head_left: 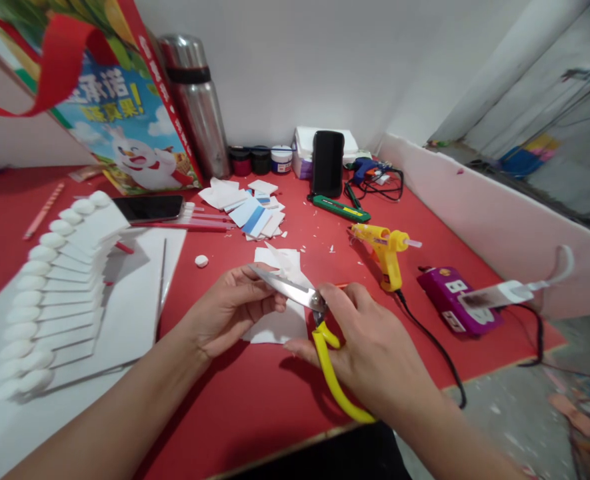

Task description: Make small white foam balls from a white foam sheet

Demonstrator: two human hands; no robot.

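Observation:
My right hand (369, 347) grips yellow-handled scissors (302, 303), blades pointing left over the red table (255, 400). My left hand (229, 307) is curled, its fingertips pinching something small and white at the blades; I cannot make out what it is. Under both hands lies a white foam sheet (279, 323) with cut scraps just behind it. Left of my arm stands a white foam fan of strips (59, 293) tipped with oval pieces, on a large white board (125, 320).
A yellow glue gun (385, 250) with a black cord, a purple power strip (457, 300), a green cutter (339, 208), a black phone stand (327, 163), paint jars (261, 160), a steel flask (197, 107), a gift bag (105, 100), a phone (147, 208) and paper pieces (247, 203).

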